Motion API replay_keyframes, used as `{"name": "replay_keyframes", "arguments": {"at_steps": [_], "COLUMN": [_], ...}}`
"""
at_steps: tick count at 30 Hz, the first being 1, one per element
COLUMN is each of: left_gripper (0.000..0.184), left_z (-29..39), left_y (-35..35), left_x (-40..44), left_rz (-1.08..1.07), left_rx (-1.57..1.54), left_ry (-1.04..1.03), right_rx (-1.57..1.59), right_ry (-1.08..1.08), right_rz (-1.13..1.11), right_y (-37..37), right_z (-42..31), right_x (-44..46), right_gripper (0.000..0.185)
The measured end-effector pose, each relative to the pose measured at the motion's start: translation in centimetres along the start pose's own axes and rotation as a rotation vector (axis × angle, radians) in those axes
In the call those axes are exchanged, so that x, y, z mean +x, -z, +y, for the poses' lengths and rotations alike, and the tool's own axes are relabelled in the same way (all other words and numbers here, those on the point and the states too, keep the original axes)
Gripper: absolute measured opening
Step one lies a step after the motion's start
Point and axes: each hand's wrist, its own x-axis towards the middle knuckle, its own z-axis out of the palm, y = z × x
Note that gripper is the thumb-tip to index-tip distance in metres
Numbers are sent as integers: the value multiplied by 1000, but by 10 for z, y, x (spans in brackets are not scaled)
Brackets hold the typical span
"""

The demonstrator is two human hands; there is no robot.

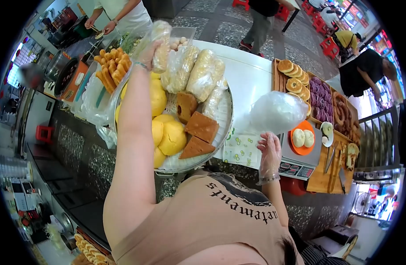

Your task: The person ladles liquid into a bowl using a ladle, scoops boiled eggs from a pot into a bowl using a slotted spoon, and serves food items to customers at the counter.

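Note:
My left hand reaches to the far side of a large round tray, its fingers closed round a plastic-wrapped roll. Further wrapped rolls lie beside it. Yellow buns and brown cake pieces rest nearer on the tray. My right hand, in a clear plastic glove, is raised with nothing in it, its fingers slightly curled and apart. It is just below a puffed clear plastic bag and left of an orange plate with two white buns on a scale.
Fried dough sticks are at the left. Trays of flat round breads and purple twisted pieces stand at the right, above a wooden board with tongs and a knife. Across the counter a person's hands hold food; other people stand beyond.

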Motion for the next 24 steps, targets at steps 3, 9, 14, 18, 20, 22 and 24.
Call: {"name": "replay_keyframes", "arguments": {"at_steps": [3,9,14,18,20,22,24], "left_gripper": [53,63,72,70,65,61,59], "left_z": [-53,-92,-108,-111,-102,-104,-111], "left_y": [40,14,46,22,17,20,26], "left_x": [41,26,47,42,35,31,37], "left_rz": [151,197,486,357,299,249,208], "left_rx": [170,410,1217,1255,1308,1362,1534], "left_ry": [83,-109,-386,-620,-605,-580,-742], "right_rx": [1,-31,-74,-88,-84,-84,-86], "right_ry": [-17,-37,-79,-56,-61,-74,-116], "right_rz": [12,-9,-61,-93,-76,-65,-64], "right_y": [2,5,7,10,12,14,15], "right_z": [8,15,20,22,22,26,28], "right_x": [-1,-2,-5,-5,-5,-5,-4], "right_gripper": [21,18,19,22,22,22,22]}}
